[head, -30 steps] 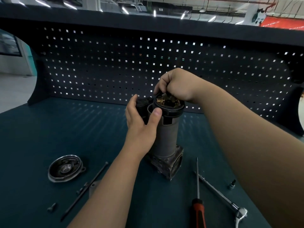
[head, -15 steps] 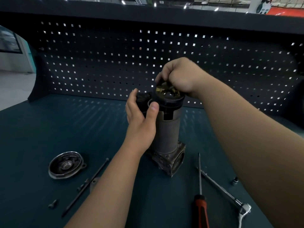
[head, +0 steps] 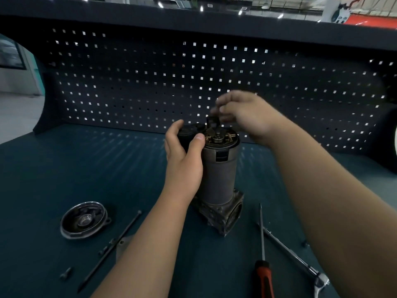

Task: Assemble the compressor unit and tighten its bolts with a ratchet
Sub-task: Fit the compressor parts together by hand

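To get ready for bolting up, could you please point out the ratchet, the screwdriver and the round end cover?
ratchet [head: 290,251], head view, middle of its metal handle.
screwdriver [head: 264,277], head view, on its red and black grip.
round end cover [head: 84,220], head view, on its central hub.

The compressor unit [head: 219,179] stands upright mid-bench, round cover [head: 83,220] to its left, ratchet [head: 294,254] to its right.
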The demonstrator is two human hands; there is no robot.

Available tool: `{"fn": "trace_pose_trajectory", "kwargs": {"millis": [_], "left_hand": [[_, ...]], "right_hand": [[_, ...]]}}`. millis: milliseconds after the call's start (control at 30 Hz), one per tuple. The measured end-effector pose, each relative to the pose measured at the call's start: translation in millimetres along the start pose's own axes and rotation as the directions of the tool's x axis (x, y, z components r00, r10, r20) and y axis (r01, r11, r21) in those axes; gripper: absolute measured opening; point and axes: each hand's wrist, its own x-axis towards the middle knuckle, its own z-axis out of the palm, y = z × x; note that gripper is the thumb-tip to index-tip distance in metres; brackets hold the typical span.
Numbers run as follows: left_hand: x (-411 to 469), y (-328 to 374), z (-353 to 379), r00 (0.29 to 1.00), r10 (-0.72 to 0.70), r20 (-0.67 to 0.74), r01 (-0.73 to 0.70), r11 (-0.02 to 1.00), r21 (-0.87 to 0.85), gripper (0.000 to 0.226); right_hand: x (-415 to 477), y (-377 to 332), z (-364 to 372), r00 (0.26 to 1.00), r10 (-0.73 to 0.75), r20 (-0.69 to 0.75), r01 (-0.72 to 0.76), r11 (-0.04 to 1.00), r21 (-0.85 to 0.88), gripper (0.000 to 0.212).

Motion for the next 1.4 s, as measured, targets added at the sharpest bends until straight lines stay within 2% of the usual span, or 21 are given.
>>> {"fn": "trace_pose_trajectory", "kwargs": {"millis": [67, 133, 200, 300, 633, 800, 933, 1167, 1267, 1400], "left_hand": [[1, 2, 1, 1.0, -0.013, -0.009, 0.013, 1.0, -0.02, 0.05], [1, 3, 3, 0.999, -0.023, -0.023, 0.023, 0.999, -0.036, 0.049], [2, 4, 5, 0.999, -0.029, -0.033, 0.028, 0.999, -0.041, 0.046], [3, 3, 4, 0.999, -0.025, -0.043, 0.024, 0.999, -0.033, 0.038], [0, 9, 3, 0.996, -0.059, -0.065, 0.055, 0.997, -0.052, 0.037], [-3, 13, 4, 0.995, -0.083, -0.053, 0.082, 0.996, -0.022, 0.041], [0, 10, 5, 0.991, -0.095, -0.092, 0.092, 0.995, -0.037, 0.034], [0, 8, 9, 0.991, -0.081, -0.104, 0.073, 0.994, -0.079, 0.035], [1, 10, 8, 0.99, -0.09, -0.104, 0.081, 0.993, -0.082, 0.033], [2, 14, 6, 0.987, -0.1, -0.123, 0.093, 0.994, -0.064, 0.029]], "right_hand": [[-11, 15, 6, 0.995, 0.09, 0.039, -0.095, 0.983, 0.16, 0.019], [-20, 25, 13, 0.989, 0.143, 0.046, -0.15, 0.932, 0.33, 0.026], [-25, 30, 19, 0.987, 0.162, 0.022, -0.153, 0.872, 0.465, 0.031], [-27, 32, 26, 0.985, 0.173, -0.026, -0.128, 0.816, 0.564, 0.031], [-30, 30, 28, 0.981, 0.193, -0.002, -0.151, 0.772, 0.618, 0.032], [-37, 33, 28, 0.969, 0.243, 0.036, -0.2, 0.693, 0.692, 0.027], [-36, 37, 31, 0.978, 0.205, -0.048, -0.121, 0.735, 0.668, 0.029], [-37, 41, 36, 0.959, 0.206, -0.196, -0.014, 0.722, 0.691, 0.028], [-35, 39, 39, 0.937, 0.262, -0.23, -0.052, 0.757, 0.652, 0.027], [-36, 30, 37, 0.948, 0.299, -0.105, -0.178, 0.777, 0.604, 0.027]]}}
